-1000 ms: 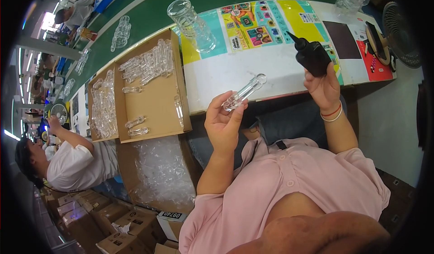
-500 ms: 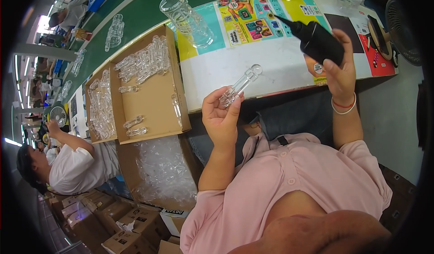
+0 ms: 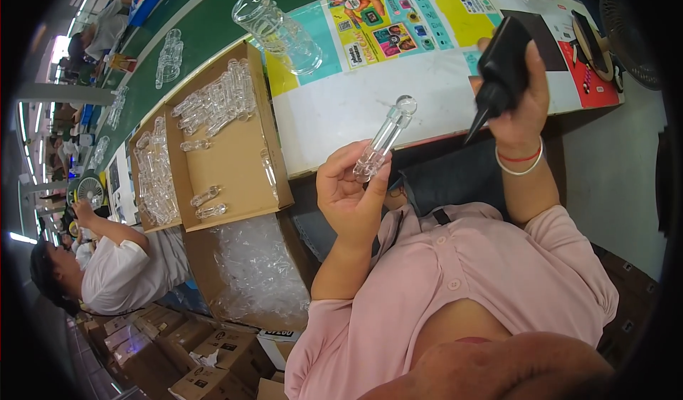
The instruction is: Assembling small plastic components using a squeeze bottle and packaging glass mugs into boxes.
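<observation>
Between the thumb and fingers of my left hand is a clear plastic tube-shaped part, tilted, its round knob end pointing up and away. My right hand grips a black squeeze bottle with a long narrow nozzle. The nozzle points down and to the left, apart from the clear part. Beyond my left hand stands a larger clear cylinder assembly on the table's printed sheet.
To the left, a cardboard tray holds several similar clear parts. Below it sits a box of clear plastic pieces. A black fan stands at far right. A co-worker in a white shirt sits on the left.
My right hand has turned the black bottle over, so its nozzle swings from up-left to down-left. My left hand keeps holding the clear part and has shifted only slightly.
</observation>
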### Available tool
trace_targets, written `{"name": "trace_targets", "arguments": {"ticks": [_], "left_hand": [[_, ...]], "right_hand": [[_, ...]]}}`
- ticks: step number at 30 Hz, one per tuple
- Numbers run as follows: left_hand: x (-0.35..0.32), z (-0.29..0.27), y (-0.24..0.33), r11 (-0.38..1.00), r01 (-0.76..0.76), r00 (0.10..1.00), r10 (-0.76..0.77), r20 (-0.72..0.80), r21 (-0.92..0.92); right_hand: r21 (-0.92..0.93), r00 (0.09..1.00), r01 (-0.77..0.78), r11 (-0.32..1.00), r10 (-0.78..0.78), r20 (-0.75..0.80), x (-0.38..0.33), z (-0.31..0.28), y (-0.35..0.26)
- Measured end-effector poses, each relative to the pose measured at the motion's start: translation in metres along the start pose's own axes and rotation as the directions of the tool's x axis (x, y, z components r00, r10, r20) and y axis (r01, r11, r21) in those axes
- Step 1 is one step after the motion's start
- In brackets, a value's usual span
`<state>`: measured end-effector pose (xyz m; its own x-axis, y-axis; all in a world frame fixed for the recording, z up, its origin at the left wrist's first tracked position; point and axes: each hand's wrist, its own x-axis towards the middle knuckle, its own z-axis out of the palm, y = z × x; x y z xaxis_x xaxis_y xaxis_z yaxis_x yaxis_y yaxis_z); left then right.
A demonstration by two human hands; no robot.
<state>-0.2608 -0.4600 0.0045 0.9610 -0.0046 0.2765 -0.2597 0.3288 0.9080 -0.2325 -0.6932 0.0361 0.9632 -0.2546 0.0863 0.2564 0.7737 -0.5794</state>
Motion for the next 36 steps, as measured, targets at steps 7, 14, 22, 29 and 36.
{"name": "trace_targets", "arguments": {"ticks": [7, 14, 22, 29, 36], "left_hand": [[-0.007, 0.006, 0.004, 0.995, -0.050, 0.997, 0.054, 0.048, -0.085], [-0.010, 0.002, 0.001, 0.988, -0.110, 0.987, 0.121, 0.101, -0.110], [-0.013, -0.001, 0.003, 0.979, -0.203, 0.970, 0.202, 0.136, -0.006], [-0.012, 0.001, 0.003, 0.963, -0.261, 0.959, 0.251, 0.129, 0.064], [-0.011, -0.001, 0.003, 0.951, -0.294, 0.950, 0.280, 0.140, 0.094]], "right_hand": [[-0.468, 0.942, 0.323, 0.823, -0.229, 0.247, -0.034, 0.056, 0.017], [-0.562, 0.855, 0.498, 0.661, -0.266, 0.444, -0.049, 0.062, 0.011], [-0.478, 0.707, 0.664, 0.574, -0.275, 0.652, -0.047, 0.054, 0.015], [-0.545, 0.830, 0.540, 0.642, -0.295, 0.474, -0.052, 0.061, 0.020], [-0.565, 0.846, 0.520, 0.641, -0.297, 0.442, -0.051, 0.065, 0.020]]}}
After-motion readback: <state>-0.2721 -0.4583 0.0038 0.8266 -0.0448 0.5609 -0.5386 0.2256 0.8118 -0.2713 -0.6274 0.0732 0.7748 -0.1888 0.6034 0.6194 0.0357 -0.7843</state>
